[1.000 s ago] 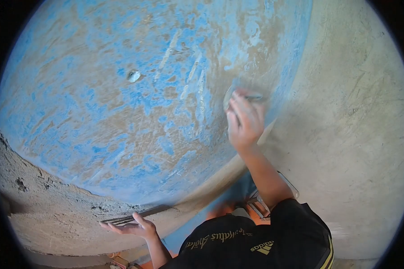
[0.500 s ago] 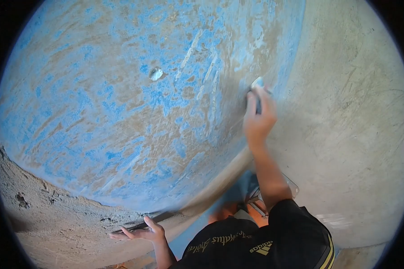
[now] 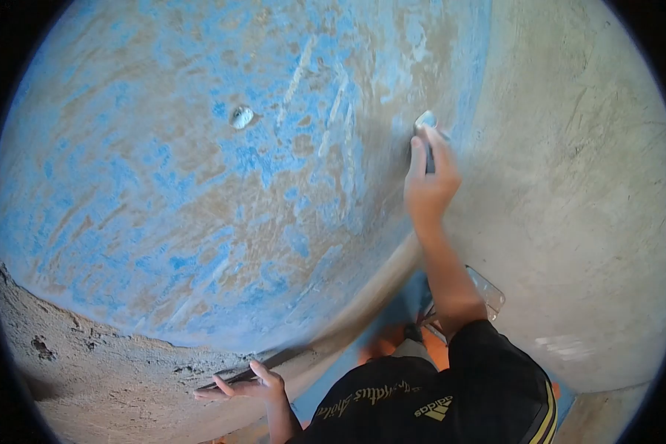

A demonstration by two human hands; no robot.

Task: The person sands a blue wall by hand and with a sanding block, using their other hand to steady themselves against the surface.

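My right hand (image 3: 432, 174) is closed around a small pad (image 3: 425, 119) with a pale, bluish-white end and a dark side between the fingers; its exact kind I cannot tell. The pad is against the curved wall (image 3: 163, 170), where patchy blue paint and bare grey-brown plaster show, near the blue band at its right. Lower left, my left hand (image 3: 248, 386) lies with fingers spread on the rough ledge below the painted surface, beside a dark strip (image 3: 288, 355) along its edge.
A pale hole (image 3: 241, 117) marks the blue wall. On the right rises a plain grey plaster wall (image 3: 570, 177). Below my right arm stands a metal-framed thing (image 3: 486, 291), with orange surfaces (image 3: 436, 351) and a blue floor (image 3: 381, 318) near my feet.
My right hand has moved slightly upward along the wall with the pad. The view has shifted a little, and my left hand stays spread on the ledge.
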